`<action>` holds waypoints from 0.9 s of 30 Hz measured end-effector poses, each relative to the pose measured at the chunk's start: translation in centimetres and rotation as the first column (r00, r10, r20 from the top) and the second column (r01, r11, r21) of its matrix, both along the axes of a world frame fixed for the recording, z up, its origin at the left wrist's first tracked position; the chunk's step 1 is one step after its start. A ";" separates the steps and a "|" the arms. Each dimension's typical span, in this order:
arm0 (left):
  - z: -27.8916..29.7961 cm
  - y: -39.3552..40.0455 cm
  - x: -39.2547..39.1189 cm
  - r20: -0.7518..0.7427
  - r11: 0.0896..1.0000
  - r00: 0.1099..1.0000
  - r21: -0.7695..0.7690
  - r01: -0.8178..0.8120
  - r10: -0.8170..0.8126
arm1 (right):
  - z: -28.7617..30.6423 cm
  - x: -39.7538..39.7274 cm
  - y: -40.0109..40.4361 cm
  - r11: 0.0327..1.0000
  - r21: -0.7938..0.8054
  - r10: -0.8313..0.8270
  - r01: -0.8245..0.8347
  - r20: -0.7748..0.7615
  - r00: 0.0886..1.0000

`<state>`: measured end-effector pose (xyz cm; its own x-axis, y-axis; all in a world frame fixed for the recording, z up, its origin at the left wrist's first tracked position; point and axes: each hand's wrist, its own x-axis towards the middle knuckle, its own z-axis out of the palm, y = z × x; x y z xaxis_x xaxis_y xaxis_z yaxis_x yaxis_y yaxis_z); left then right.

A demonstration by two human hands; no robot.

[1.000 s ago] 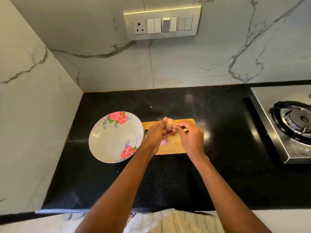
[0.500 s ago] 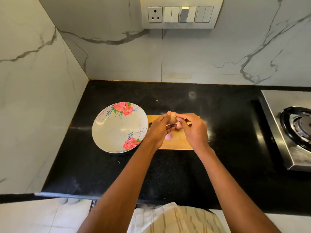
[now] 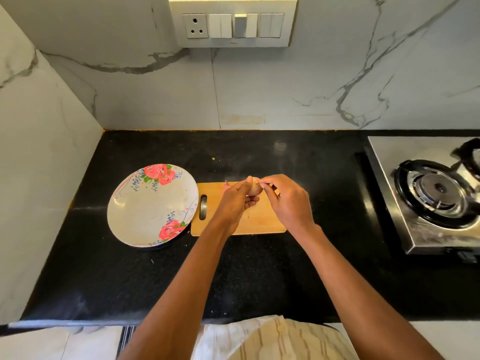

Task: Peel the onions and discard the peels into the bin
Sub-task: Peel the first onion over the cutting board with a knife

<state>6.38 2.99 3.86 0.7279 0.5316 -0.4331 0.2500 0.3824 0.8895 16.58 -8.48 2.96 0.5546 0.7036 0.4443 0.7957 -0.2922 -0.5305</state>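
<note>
the onion [image 3: 253, 189] sits above the cutting board [image 3: 241, 219], cupped in the left hand [image 3: 235, 201]; the right hand [image 3: 285, 201] pinches skin at its top. peeling is underway; next, pull the skin free. no bin shows.

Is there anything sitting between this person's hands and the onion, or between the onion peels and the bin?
Nothing stands between them: the left hand already holds the onion over the cutting board, and the right hand pinches at its top. No bin shows in this view, so the way there cannot be judged.
</note>
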 end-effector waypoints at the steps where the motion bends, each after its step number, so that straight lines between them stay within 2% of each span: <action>1: 0.2 -0.2 0.3 -0.003 1.000 1.000 0.000 0.015 -0.015 | 0.1 0.0 -0.3 1.000 0.005 -0.021 0.021 -0.011 1.000; 7: 1.3 -0.4 1.1 -0.044 0.994 0.993 0.011 0.113 -0.112 | 0.2 -0.8 -1.3 0.988 0.022 -0.150 0.152 -0.076 0.986; 15: 1.2 1.3 -1.0 -0.075 0.984 0.983 0.032 0.172 -0.170 | -0.8 -4.3 -0.2 0.973 0.071 -0.202 0.220 -0.204 0.958; 21: 0.6 2.9 -3.2 -0.097 0.992 0.989 0.055 0.114 -0.108 | -1.3 -6.2 1.6 0.982 0.083 -0.148 0.170 -0.220 0.964; 27: 0.4 2.7 -4.4 -0.067 0.997 0.997 0.059 0.051 -0.047 | -1.1 -5.8 2.8 0.990 0.117 -0.063 0.081 -0.152 0.986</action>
